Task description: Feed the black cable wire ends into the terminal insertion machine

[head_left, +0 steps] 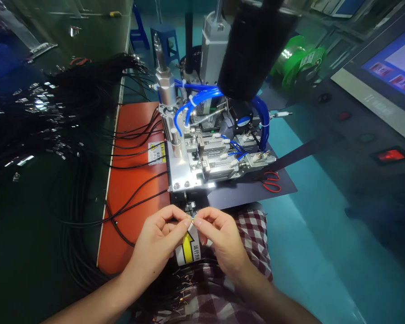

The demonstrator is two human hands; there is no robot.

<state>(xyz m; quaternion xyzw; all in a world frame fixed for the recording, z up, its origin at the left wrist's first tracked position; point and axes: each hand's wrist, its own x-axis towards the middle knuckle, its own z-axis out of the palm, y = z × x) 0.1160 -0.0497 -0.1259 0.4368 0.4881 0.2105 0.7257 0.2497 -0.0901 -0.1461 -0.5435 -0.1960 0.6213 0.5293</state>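
My left hand (160, 236) and my right hand (222, 236) meet fingertip to fingertip in front of the machine. Both are closed in a pinch on tiny thin wires (192, 219), mostly hidden by the fingers. Just beyond the fingertips is a small black fixture (190, 207) on the machine's front. Below the hands shows a white label with a yellow arrow (188, 249). A bundle of black cables with bare copper ends (185, 288) lies on my lap, over a checked cloth (219, 292).
The metal machine (184, 173) with blue air tubes (202, 96) stands ahead. Black cables (135, 207) cross an orange board (131, 117) on the left. Red-handled scissors (272, 182) lie right of the machine. A green solder spool (300, 63) and a control panel (357, 103) are farther right.
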